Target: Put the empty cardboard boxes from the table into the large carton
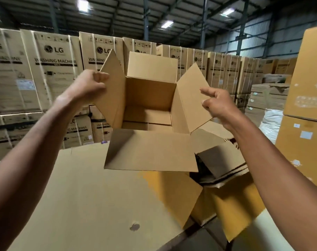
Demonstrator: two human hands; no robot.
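Two hands carry one empty cardboard box (150, 109) in the head view, held up in the air in front of you, above and just left of the large carton (224, 194), whose opening sits low at the right. Your left hand (89, 86) pinches the left flap near its top edge, fingers curled over the cardboard. Your right hand (218, 104) pinches the outer edge of the right flap between thumb and curled fingers, the forefinger stretched along the flap. So both grips are closed on that box and carry it by its flaps alone.

I judge this the carrying step: the box is off the table and not yet in the carton. The next move calls for you to swing it right and lower it into the opening, where dark gaps show between other cardboard already inside (219, 160); you may need to tilt it or fold the flaps in so that it fits.

The box is plain brown corrugated card, all four top flaps standing open, nothing inside but its folded bottom flaps. It looks light, though it may sway when held only by the flaps.

A broad cardboard sheet (85, 196) lies below your arms, and stacked washing machine cartons (56, 69) fill the warehouse behind
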